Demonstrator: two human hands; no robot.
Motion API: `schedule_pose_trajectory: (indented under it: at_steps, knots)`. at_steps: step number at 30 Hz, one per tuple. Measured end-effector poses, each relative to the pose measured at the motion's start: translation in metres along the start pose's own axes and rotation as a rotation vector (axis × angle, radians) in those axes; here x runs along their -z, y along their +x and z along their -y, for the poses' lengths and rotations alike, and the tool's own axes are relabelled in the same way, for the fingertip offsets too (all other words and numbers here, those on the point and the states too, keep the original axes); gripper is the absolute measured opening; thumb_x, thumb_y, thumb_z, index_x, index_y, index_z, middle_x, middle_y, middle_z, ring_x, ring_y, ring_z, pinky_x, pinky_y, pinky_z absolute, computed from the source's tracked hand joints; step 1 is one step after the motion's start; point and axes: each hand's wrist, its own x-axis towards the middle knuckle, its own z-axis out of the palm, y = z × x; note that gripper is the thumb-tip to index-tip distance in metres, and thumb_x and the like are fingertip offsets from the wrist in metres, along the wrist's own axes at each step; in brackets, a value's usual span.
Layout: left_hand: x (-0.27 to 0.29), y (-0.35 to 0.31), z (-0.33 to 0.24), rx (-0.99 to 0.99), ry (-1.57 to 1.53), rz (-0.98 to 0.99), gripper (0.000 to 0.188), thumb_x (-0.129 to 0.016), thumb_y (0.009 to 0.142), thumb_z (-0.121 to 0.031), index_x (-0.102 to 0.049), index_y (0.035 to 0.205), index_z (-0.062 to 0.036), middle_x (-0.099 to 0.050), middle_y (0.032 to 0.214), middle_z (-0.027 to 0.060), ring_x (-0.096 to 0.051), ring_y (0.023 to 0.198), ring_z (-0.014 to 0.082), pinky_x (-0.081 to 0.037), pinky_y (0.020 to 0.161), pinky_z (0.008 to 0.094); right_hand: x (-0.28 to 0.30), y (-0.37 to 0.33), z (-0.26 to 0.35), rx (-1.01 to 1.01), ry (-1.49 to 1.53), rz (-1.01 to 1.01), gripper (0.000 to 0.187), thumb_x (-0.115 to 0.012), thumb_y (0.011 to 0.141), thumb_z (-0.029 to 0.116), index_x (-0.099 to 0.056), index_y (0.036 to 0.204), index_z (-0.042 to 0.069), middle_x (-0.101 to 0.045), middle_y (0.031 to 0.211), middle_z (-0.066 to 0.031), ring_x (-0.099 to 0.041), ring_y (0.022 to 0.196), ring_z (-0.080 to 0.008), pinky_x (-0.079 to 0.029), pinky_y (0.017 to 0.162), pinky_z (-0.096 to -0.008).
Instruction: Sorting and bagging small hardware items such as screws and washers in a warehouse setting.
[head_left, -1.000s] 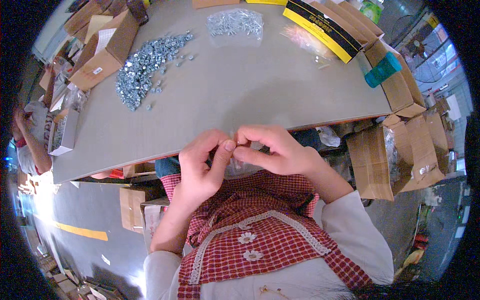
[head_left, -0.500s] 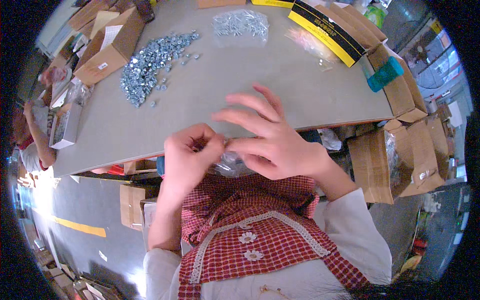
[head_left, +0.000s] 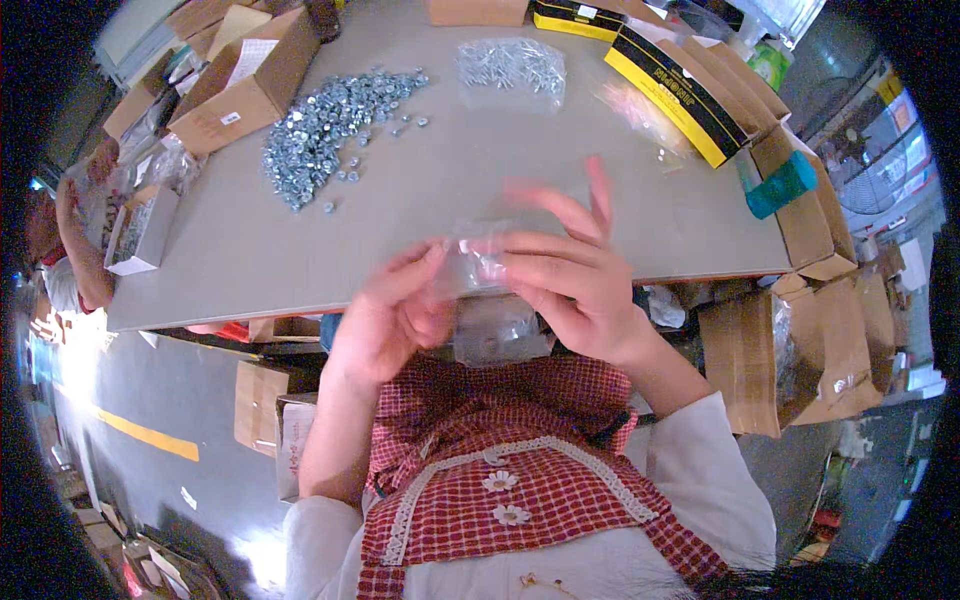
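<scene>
A small clear plastic bag (head_left: 478, 262) is stretched between my hands, just over the table's near edge. My left hand (head_left: 385, 318) pinches its left side, the fingertips blurred by motion. On the other side, my right hand (head_left: 572, 275) grips the bag between thumb and forefinger, its outer fingers raised and spread. Below them, clear plastic (head_left: 497, 335) hangs or lies at my apron; whether it is part of the same bag I cannot tell. Farther off on the table are a pile of small shiny metal nuts (head_left: 325, 130) and a clear bag of screws (head_left: 510, 72).
Cardboard boxes (head_left: 235, 105) stand at the table's far left, beside a white box of small parts (head_left: 143, 230). Black-and-yellow boxes (head_left: 675, 90), pinkish plastic bags (head_left: 645, 120) and a teal roll (head_left: 782, 185) are at the right. Another person's arm (head_left: 85, 235) shows at far left.
My hands have moved apart and slightly up, and the clear bag now spans between them. More plastic shows below. The view has shifted a little, moving the table's things to the right.
</scene>
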Motion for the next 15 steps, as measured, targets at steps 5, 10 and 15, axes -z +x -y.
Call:
schedule_pose_trajectory:
  at_steps: [5,10,15]
  knots:
    - [0.02,0.005,-0.007,-0.587,0.387,-0.366,0.016,-0.063,0.094,-0.013,-0.058,0.107,-0.0045,-0.058,0.076,0.0001,-0.044,0.055,0.0039,-0.031,0.047,0.0202,0.001,0.0,-0.009,-0.158,0.223,0.361,0.038,-0.066,0.08,0.02,-0.071,0.117,0.02,-0.054,0.143,0.0063,0.0,0.148,-0.0473,0.021,0.106,-0.0686]
    - [0.024,0.003,-0.014,-1.083,0.878,-0.65,0.028,-0.068,0.086,-0.006,-0.056,0.11,-0.002,-0.063,0.083,0.0026,-0.06,0.074,0.0134,-0.048,0.067,0.0278,-0.014,0.021,-0.008,-0.16,0.144,0.375,0.04,-0.066,0.08,0.023,-0.069,0.12,0.018,-0.051,0.146,0.0025,0.006,0.147,-0.0499,0.021,0.104,-0.0721]
    - [0.027,0.0,-0.018,-1.221,1.913,-0.717,0.035,-0.073,0.068,-0.003,-0.058,0.1,-0.0039,-0.064,0.091,0.0094,-0.059,0.096,0.0306,-0.043,0.087,0.0422,-0.054,0.036,-0.001,-0.008,0.096,0.396,0.035,-0.065,0.084,0.023,-0.068,0.118,0.014,-0.056,0.14,-0.0024,-0.013,0.147,-0.0457,0.015,0.104,-0.0767]
